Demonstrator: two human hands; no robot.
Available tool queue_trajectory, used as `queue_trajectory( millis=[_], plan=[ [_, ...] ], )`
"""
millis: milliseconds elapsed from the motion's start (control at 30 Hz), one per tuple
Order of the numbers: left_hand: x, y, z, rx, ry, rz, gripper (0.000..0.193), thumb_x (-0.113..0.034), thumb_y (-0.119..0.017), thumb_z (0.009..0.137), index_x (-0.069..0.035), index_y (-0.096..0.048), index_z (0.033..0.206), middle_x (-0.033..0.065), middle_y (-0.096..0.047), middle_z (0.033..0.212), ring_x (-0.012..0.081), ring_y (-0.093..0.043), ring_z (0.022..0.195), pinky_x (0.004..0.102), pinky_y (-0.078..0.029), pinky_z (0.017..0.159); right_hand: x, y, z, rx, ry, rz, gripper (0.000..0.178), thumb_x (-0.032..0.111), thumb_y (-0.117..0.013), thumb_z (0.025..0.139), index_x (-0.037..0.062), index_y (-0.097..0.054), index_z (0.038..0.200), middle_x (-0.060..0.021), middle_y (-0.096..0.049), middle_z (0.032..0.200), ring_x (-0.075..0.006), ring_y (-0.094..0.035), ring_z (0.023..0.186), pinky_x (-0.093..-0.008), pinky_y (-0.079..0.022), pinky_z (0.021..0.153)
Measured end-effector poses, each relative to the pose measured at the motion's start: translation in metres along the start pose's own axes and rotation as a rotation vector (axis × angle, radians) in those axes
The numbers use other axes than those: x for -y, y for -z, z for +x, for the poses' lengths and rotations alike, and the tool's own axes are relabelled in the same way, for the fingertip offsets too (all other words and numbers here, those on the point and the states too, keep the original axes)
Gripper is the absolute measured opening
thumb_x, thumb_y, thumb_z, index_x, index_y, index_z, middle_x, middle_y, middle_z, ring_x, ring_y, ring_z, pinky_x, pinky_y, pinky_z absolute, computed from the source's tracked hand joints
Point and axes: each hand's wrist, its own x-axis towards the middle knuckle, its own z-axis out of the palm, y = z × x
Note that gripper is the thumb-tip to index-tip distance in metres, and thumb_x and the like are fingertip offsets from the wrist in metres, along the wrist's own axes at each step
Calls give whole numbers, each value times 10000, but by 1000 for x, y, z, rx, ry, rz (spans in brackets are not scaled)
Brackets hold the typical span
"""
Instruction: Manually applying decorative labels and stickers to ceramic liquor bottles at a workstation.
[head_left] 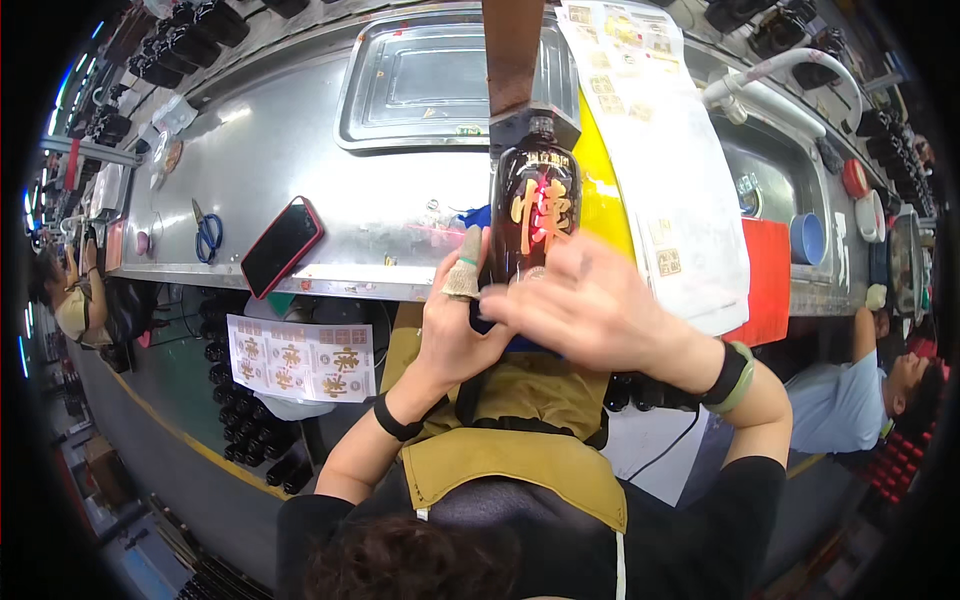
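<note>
A dark glossy bottle [508, 205] with gold lettering is in front of me, its neck pointing away. My left hand [440, 335] grips it low on its left side, with the covered index finger along the edge. A beige knitted finger cover [463, 278] with a green band is on that finger. Over the bottle's lower right part is my right hand [590, 305], its fingers smeared by motion. Whether anything is between them I cannot make out. Red light falls on the bottle's front, and a thin red line crosses the metal table beside it.
On the metal table [340, 170] are a metal tray [415, 110], blue scissors [207, 236] and a red-edged phone [284, 246]. Sheets of labels [685, 190] cover yellow and red sheets at right. A label sheet [300, 358] hangs below the front edge. A sink [775, 165] stands right; co-workers sit both sides.
</note>
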Motion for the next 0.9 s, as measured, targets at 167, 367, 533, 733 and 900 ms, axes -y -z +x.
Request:
queue_trajectory(
  millis=[167,367,533,733,900],
  plan=[
    [4,-2,-1,30,127,-214,1001,-51,-843,701,84,-313,1539,235,-531,1466,389,-550,1297,404,-474,1058,-49,10,17,-173,-170,-366,262,160,-711,746,131,-708,1007,-5,-646,892,-205,-577,784,-352,-468,694],
    [8,1,3,120,96,-159,1022,-114,-884,710,96,-309,1529,264,-508,1476,407,-557,1292,415,-482,1048,-12,-5,-13,-52,64,-114,196,181,-698,803,149,-697,997,37,-605,893,-163,-542,734,-305,-489,641],
    [9,19,32,155,97,-374,1106,-234,-907,735,71,-244,1566,284,-355,1577,379,-371,1473,442,-298,1205,-63,-9,-47,-574,-1012,259,199,19,-571,1000,12,-605,1196,-81,-661,946,-136,-611,802,-284,-511,718],
    [12,1,96,88,512,-957,622,-169,-605,1024,54,-322,1532,185,-482,1478,238,-481,1364,380,-387,1141,-41,-37,-50,-528,-1202,930,352,132,-679,967,67,-552,1288,45,-423,890,-30,-429,784,-182,-364,672],
    [5,-3,113,185,694,-1020,606,-206,-622,1029,38,-355,1515,118,-564,1376,175,-535,1272,329,-423,1090,-25,-59,-38,-548,-1276,963,405,125,-738,938,63,-561,1297,71,-397,868,-9,-378,747,-155,-309,643]
  ],
)
